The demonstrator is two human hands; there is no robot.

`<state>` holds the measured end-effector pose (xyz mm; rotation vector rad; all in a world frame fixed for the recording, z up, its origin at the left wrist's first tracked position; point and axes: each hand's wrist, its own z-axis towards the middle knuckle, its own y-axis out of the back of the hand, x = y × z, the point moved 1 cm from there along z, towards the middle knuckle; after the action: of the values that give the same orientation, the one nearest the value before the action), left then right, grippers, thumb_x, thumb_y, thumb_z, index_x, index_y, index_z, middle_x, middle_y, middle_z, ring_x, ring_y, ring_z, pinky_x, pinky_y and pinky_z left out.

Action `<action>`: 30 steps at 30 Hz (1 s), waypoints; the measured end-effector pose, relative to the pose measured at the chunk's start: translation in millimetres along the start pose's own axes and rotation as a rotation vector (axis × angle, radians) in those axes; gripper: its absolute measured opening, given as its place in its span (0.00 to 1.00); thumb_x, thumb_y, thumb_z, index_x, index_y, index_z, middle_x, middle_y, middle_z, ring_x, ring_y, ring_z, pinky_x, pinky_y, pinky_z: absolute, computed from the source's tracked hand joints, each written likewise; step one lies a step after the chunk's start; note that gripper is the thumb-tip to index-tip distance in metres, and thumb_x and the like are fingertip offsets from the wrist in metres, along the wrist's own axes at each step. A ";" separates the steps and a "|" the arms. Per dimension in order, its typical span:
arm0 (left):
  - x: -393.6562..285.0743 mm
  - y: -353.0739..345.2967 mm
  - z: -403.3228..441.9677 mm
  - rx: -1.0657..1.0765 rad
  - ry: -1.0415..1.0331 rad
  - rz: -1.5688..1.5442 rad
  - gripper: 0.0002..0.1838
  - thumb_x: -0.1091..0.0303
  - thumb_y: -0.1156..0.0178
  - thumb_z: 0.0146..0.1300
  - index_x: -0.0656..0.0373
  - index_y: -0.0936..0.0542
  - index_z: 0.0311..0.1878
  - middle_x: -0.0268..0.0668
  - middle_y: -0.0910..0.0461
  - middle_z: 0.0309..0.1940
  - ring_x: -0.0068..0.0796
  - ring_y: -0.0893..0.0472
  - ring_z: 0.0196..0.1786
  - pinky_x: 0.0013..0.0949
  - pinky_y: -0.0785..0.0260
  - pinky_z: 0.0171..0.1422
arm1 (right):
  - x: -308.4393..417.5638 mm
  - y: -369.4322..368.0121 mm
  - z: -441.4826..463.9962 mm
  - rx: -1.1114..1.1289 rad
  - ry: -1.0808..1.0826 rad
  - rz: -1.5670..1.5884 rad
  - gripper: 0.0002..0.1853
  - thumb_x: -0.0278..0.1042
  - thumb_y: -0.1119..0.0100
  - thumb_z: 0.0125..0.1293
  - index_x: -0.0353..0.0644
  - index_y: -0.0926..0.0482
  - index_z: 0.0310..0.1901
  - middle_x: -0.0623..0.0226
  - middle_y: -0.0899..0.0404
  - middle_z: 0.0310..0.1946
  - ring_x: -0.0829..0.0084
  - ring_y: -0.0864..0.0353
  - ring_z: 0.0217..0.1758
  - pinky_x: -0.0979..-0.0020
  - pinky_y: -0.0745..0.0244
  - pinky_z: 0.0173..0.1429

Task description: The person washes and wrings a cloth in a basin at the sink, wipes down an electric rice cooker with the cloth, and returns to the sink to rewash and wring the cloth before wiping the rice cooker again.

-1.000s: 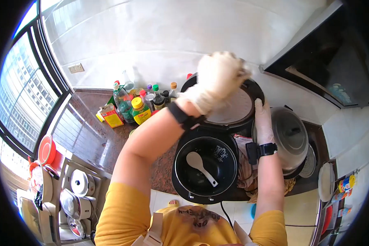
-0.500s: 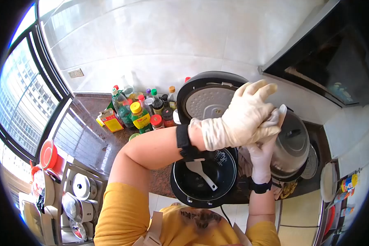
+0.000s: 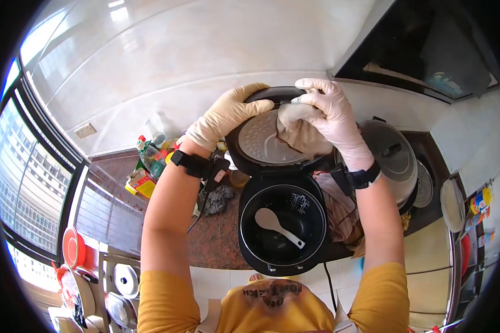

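Observation:
My left hand, in a pale glove, grips the upper left edge of the raised rice cooker lid, thumb in front and fingers behind. My right hand, also gloved, is closed on a crumpled beige cloth that lies against the lid's perforated inner side and covers part of it. Below, the open rice cooker holds a dark inner pot with printed level marks. A white rice paddle rests inside the pot, its handle toward the lower right.
Bottles and a yellow-red box stand at the left of the counter. A steel scourer lies left of the cooker. Brown fabric and a covered pot are on the right. A cord hangs in front.
My left hand has left my right hand and moved left onto the lid's edge. My right hand has moved up and left, bringing the cloth against the lid's inner side.

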<state>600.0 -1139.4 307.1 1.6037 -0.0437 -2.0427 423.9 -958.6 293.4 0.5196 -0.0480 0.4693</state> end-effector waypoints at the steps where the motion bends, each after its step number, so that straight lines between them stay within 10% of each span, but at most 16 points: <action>1: 0.9 0.5 1.6 0.010 0.004 -0.004 0.37 0.55 0.29 0.66 0.67 0.28 0.71 0.38 0.21 0.61 0.27 0.23 0.60 0.32 0.31 0.69 | 0.6 -1.2 -1.3 -0.066 0.035 -0.144 0.15 0.25 0.29 0.54 0.50 0.15 0.44 0.69 0.17 0.54 0.63 0.20 0.53 0.63 0.26 0.60; 7: 12.5 3.3 -0.9 -0.046 -0.039 -0.057 0.39 0.53 0.28 0.65 0.71 0.28 0.69 0.42 0.17 0.56 0.27 0.20 0.55 0.30 0.26 0.61 | -59.8 -36.9 -94.8 -0.525 -0.076 -0.081 0.13 0.24 0.30 0.60 0.41 0.24 0.44 0.63 0.19 0.46 0.66 0.19 0.49 0.63 0.24 0.57; 9: 15.9 5.4 1.6 -0.043 -0.034 -0.064 0.39 0.53 0.28 0.65 0.71 0.28 0.69 0.42 0.17 0.56 0.27 0.20 0.55 0.29 0.26 0.61 | -84.8 -68.7 -159.6 -0.660 -0.427 0.517 0.15 0.20 0.31 0.63 0.40 0.28 0.47 0.65 0.22 0.42 0.71 0.19 0.47 0.68 0.23 0.55; 16: 16.1 1.4 -10.7 -0.043 -0.043 -0.036 0.38 0.47 0.31 0.67 0.68 0.26 0.68 0.40 0.19 0.58 0.28 0.22 0.61 0.33 0.30 0.68 | -80.7 -54.9 -220.7 -0.101 -0.969 0.121 0.17 0.27 0.34 0.62 0.39 0.28 0.52 0.57 0.18 0.40 0.62 0.15 0.43 0.67 0.23 0.52; 20: 13.8 -19.8 -47.2 -0.827 -0.844 0.975 0.24 0.54 0.27 0.58 0.50 0.17 0.57 0.38 0.18 0.35 0.42 0.19 0.39 0.44 0.25 0.46 | -55.3 -24.5 -214.2 0.199 -0.941 -0.037 0.19 0.26 0.36 0.61 0.39 0.24 0.54 0.53 0.15 0.47 0.60 0.14 0.50 0.64 0.22 0.55; 24: 91.0 -70.1 -75.8 0.092 -0.565 1.295 0.22 0.64 0.35 0.62 0.43 0.18 0.61 0.33 0.19 0.22 0.40 0.21 0.20 0.43 0.27 0.25 | -38.1 -5.7 -225.7 -0.075 -0.895 0.361 0.32 0.10 0.45 0.54 0.37 0.28 0.64 0.54 0.21 0.60 0.66 0.18 0.60 0.67 0.24 0.65; 26: 118.2 -86.3 -76.8 0.391 -0.104 1.172 0.26 0.67 0.39 0.64 0.42 0.21 0.67 0.37 0.14 0.31 0.42 0.14 0.31 0.44 0.24 0.32 | -23.2 -5.5 -223.3 -0.090 -0.819 0.271 0.35 0.09 0.44 0.53 0.39 0.30 0.66 0.53 0.24 0.64 0.67 0.20 0.62 0.66 0.27 0.68; 30: 147.6 -102.5 -67.1 0.618 0.043 1.147 0.34 0.70 0.40 0.63 0.40 0.28 0.74 0.42 0.14 0.39 0.48 0.14 0.41 0.44 0.22 0.42 | -9.5 -9.5 -239.0 -0.004 -0.988 0.456 0.35 0.09 0.41 0.56 0.40 0.30 0.67 0.55 0.22 0.62 0.68 0.22 0.63 0.68 0.27 0.67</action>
<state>599.4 -1094.9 120.5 1.3785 -1.3438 -1.0944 402.2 -853.0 79.7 0.6988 -1.1330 0.6147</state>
